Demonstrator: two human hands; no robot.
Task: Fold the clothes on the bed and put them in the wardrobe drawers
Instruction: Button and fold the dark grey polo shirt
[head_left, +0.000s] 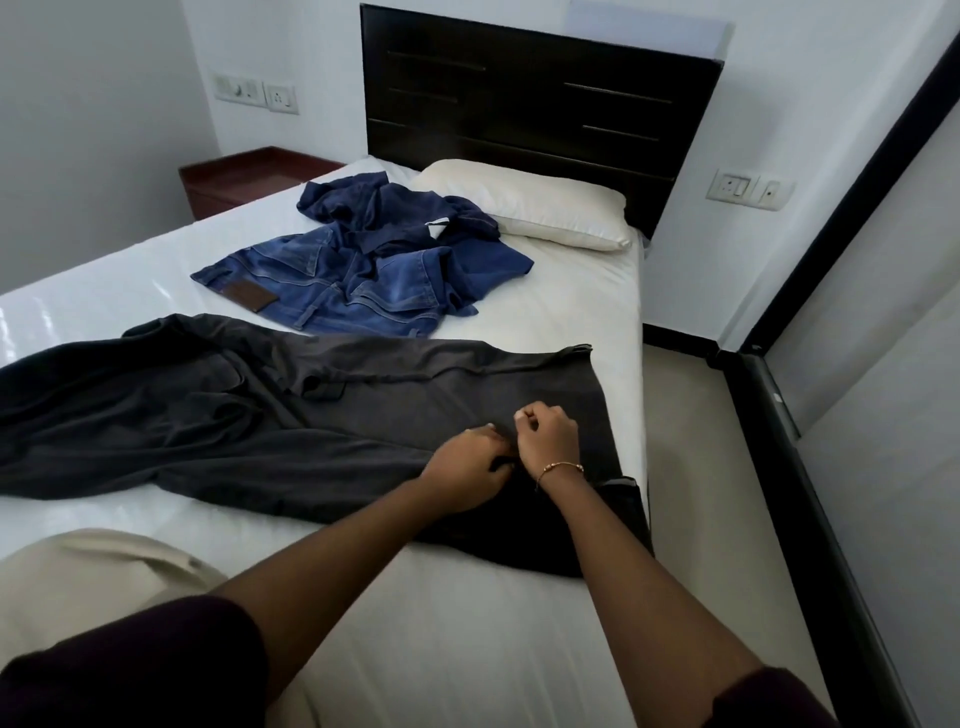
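Nearest edge: two bare forearms in dark sleeves reach away from the viewer over the white bed (545, 322); a beige cloth bundle (104, 577) lies at the near left.
Left hand: the left hand (467, 470) has its fingers curled down into the dark grey trousers (249, 410), pinching fabric near the waist end.
Right hand: the right hand (548, 434), with a thin gold bracelet (561, 466) on the wrist, is curled just beside the left and pinches the same fabric.
Trousers: they lie spread flat across the middle of the bed, waist at the right near the hands, legs trailing away left.
Step in hand: apparently straightening or fastening the waist area before the first fold; no fold is made yet.
Next move: probably calls for smoothing the cloth, then bringing one leg over the other so the seams line up.
Farther back: blue jeans (332, 280) and a navy garment (395, 213) lie crumpled together, unfolded.
Farthest: a cream pillow (535, 205) rests against a dark headboard (535, 98).
Wardrobe: a dark-framed panel at the right may be its door; no drawers are in view.
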